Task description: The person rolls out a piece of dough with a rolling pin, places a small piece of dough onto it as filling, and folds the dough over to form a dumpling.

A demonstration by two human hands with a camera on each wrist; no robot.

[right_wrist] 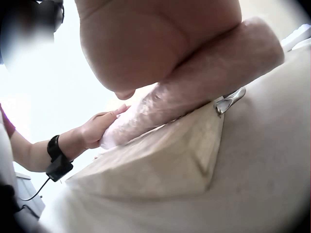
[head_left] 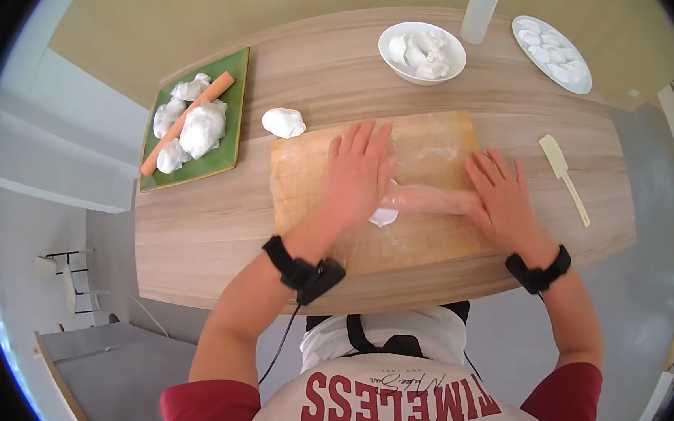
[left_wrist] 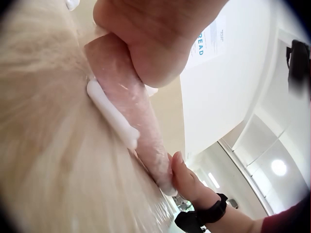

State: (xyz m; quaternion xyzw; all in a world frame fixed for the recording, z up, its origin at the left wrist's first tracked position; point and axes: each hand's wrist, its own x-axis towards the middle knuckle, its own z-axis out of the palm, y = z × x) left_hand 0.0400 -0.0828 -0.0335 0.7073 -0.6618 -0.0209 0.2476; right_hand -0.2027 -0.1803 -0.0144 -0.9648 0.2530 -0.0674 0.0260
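Observation:
A pinkish rolling pin (head_left: 431, 200), seemingly wrapped in clear film, lies across a wooden board (head_left: 429, 142). My left hand (head_left: 358, 173) lies over its left end, fingers straight and pointing away from me. Over the right end rests my right hand (head_left: 506, 198), its fingers stretched out and spread. Under the pin, beside the left hand, a piece of white dough (head_left: 384, 216) pokes out. The left wrist view shows this dough (left_wrist: 112, 115) as a flattened strip along the pin, with the heel of the left hand pressing on top. In the right wrist view, the right palm bears on the pin (right_wrist: 194, 87).
To the left stands a green tray (head_left: 236, 115) with several film-wrapped white lumps and an orange stick (head_left: 189, 122). A white lump (head_left: 284, 122) sits behind the board. Farther back are a bowl (head_left: 420, 76), a bottle (head_left: 480, 14) and a plate (head_left: 580, 86). A cream spatula (head_left: 563, 174) lies right.

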